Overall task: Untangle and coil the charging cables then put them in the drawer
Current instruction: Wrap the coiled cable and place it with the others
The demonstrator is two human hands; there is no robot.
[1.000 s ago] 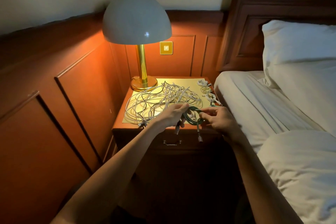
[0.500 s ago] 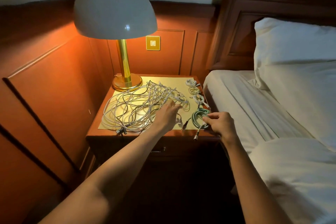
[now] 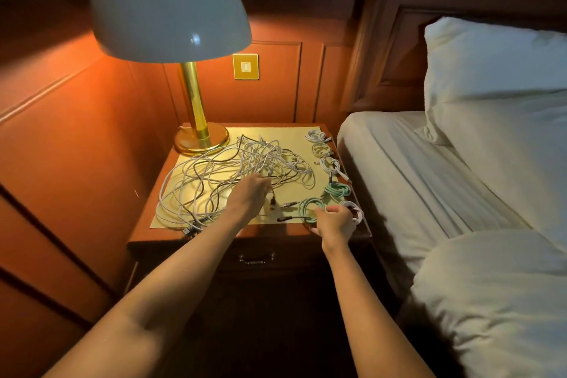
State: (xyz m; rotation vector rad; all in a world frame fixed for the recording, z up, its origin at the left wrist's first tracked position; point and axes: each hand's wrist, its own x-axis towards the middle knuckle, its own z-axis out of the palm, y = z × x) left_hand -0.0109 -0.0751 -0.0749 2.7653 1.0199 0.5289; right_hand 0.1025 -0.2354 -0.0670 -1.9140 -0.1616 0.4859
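Now the left hand (image 3: 250,193) has left the green coil (image 3: 303,207) and reaches, arm stretched, into the tangled cables (image 3: 233,172), fingers curled round a thin white strand. The right hand (image 3: 336,221) sits at the coil's rim on the yellow mat (image 3: 276,135), fingers bent; whether they grip it I cannot tell. The wooden drawer (image 3: 256,258) is closed.

I can read no words, numbers or brand marks here, neither on the cables (image 3: 233,169) nor the brass switch plate (image 3: 245,66).
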